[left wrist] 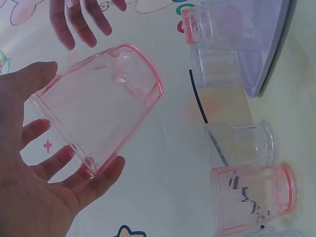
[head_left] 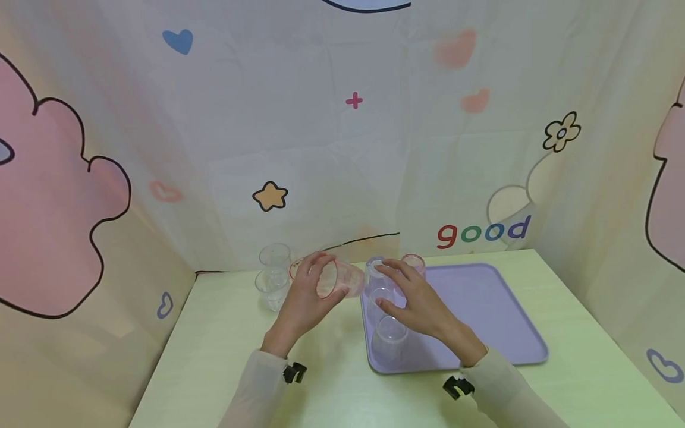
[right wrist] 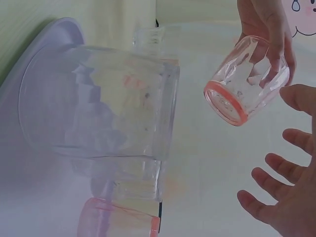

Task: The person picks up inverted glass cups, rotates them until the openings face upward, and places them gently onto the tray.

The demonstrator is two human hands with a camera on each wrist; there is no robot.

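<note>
My left hand [head_left: 307, 294] grips a clear pink-tinted cup [head_left: 351, 280] round its rim, with the thumb on one side and fingers on the other. Tipped on its side in the air, the cup points its thick base toward my right hand [head_left: 420, 303]. In the right wrist view, that hand's fingers [right wrist: 286, 170] are spread and hold nothing, and its thumb tip comes close to the held cup. Below the right hand, upside-down clear cups [head_left: 390, 336] line the left side of a purple tray [head_left: 471, 309], with a pink cup [head_left: 414, 263] at the back.
Left of the tray, clear cups [head_left: 273, 291] stand upright on the pale table [head_left: 214, 356]. Beside them, partly behind my left hand, is another pink cup [left wrist: 254, 197]. A printed cloth [head_left: 299, 119] hangs behind and at both sides.
</note>
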